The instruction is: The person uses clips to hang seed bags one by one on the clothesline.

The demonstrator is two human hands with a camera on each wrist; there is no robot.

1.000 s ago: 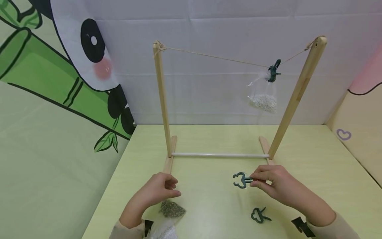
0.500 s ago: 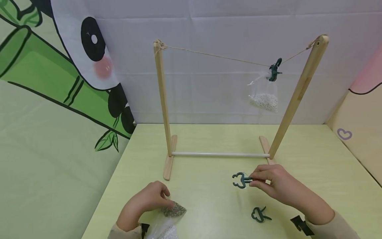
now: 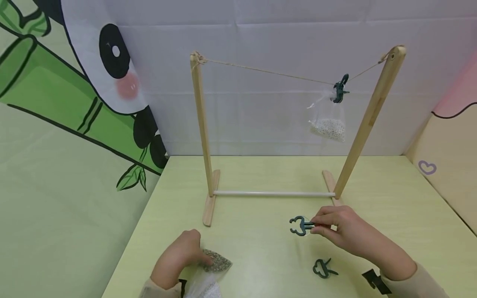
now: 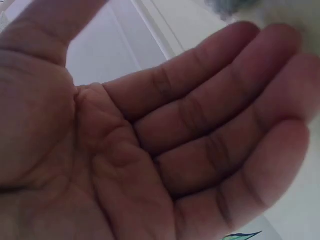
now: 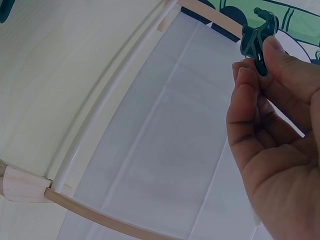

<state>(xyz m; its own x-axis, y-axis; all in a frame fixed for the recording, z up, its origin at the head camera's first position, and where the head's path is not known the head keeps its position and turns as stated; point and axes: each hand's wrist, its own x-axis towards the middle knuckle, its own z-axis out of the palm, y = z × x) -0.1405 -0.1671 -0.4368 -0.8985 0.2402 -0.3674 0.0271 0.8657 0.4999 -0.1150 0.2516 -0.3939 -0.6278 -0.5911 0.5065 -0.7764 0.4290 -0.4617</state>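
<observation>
My right hand [image 3: 343, 225] pinches a dark green plant clip [image 3: 299, 226] by its handles over the table, the clip's jaws pointing left. The right wrist view shows the same clip [image 5: 256, 42] between thumb and fingertips. My left hand [image 3: 180, 254] is low at a clear plastic bag of speckled grey grains [image 3: 219, 262], the thumb overlapping it. In the left wrist view the left fingers [image 4: 200, 110] are nearly straight, fingertips close to the blurred bag. A bag with whitish contents [image 3: 210, 290] lies just below, cut by the frame edge. A second green clip [image 3: 324, 268] lies on the table.
A wooden frame with two posts, the left post [image 3: 203, 124] and right post [image 3: 369, 124], carries a sagging cord [image 3: 268, 73]. From it a green clip [image 3: 340, 88] hangs a bag of white beads [image 3: 328, 128]. A white rod [image 3: 273, 193] joins the feet.
My left hand has come down and toward me onto the bag of grey grains. The right hand stays nearly still with its clip.
</observation>
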